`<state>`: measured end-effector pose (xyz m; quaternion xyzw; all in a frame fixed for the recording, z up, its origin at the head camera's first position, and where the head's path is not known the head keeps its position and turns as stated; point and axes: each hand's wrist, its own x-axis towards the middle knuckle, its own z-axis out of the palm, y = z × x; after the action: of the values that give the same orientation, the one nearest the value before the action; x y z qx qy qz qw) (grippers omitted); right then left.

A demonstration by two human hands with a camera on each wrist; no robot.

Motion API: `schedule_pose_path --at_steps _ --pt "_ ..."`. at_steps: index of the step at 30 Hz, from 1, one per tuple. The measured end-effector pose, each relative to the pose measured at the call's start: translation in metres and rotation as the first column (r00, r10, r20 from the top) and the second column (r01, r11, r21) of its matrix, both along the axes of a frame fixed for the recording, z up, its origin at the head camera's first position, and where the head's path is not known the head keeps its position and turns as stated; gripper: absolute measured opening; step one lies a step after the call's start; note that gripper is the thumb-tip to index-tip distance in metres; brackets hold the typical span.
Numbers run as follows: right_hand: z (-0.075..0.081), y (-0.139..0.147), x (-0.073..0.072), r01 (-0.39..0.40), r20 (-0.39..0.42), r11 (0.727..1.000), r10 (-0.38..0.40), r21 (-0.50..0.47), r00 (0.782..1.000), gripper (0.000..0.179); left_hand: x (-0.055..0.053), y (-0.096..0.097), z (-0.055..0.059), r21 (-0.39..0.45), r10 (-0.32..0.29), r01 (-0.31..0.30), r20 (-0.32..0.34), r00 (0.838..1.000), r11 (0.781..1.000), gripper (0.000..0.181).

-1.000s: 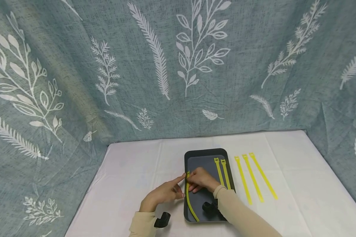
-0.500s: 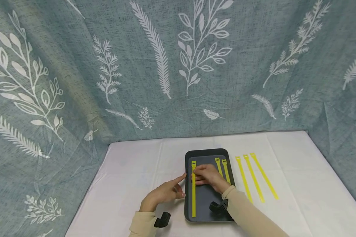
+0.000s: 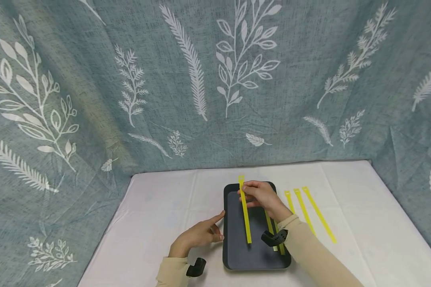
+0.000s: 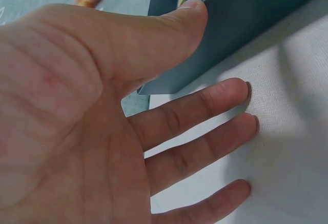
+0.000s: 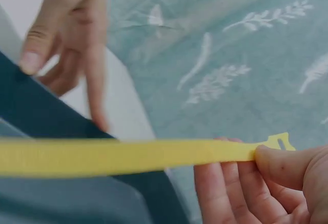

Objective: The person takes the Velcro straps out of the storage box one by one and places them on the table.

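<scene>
My right hand (image 3: pixel 261 195) pinches a yellow hook-and-loop cable tie (image 3: pixel 246 223) near its slotted head, between thumb and fingers, and holds it above the dark grey tray (image 3: pixel 233 255). The right wrist view shows the tie's flat band (image 5: pixel 133 156) stretching away leftward from the thumb. My left hand (image 3: pixel 199 233) lies at the tray's left side, its index fingertip and thumb at the wall and the other fingers (image 4: pixel 210 98) spread over the white cloth. Two more yellow ties (image 3: pixel 281 247) lie in the tray's right part, partly hidden by my right hand and forearm.
Three yellow ties (image 3: pixel 319 215) lie side by side on the white tablecloth (image 3: pixel 373 223) right of the tray. A green-grey curtain (image 3: pixel 208 143) with white leaf prints stands behind the table and along both sides.
My right hand has lifted the tie from the tray's left side and carried it up and to the right. The left hand has stayed at the tray's wall.
</scene>
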<state>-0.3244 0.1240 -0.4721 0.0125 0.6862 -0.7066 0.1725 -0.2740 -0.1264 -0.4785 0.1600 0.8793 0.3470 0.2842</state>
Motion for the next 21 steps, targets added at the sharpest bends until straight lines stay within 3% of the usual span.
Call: schedule_pose_path --at_steps 6,21 --pt "0.025 0.023 -0.006 0.015 -0.055 0.998 -0.012 0.058 0.998 0.038 0.001 -0.001 0.000 0.019 -0.012 0.012 -0.008 1.000 1.000 0.078" --pt "0.064 0.073 -0.016 0.080 -0.109 0.981 -0.061 0.177 0.992 0.049 0.002 -0.002 0.000 0.025 -0.017 0.018 -0.012 1.000 1.000 0.078"
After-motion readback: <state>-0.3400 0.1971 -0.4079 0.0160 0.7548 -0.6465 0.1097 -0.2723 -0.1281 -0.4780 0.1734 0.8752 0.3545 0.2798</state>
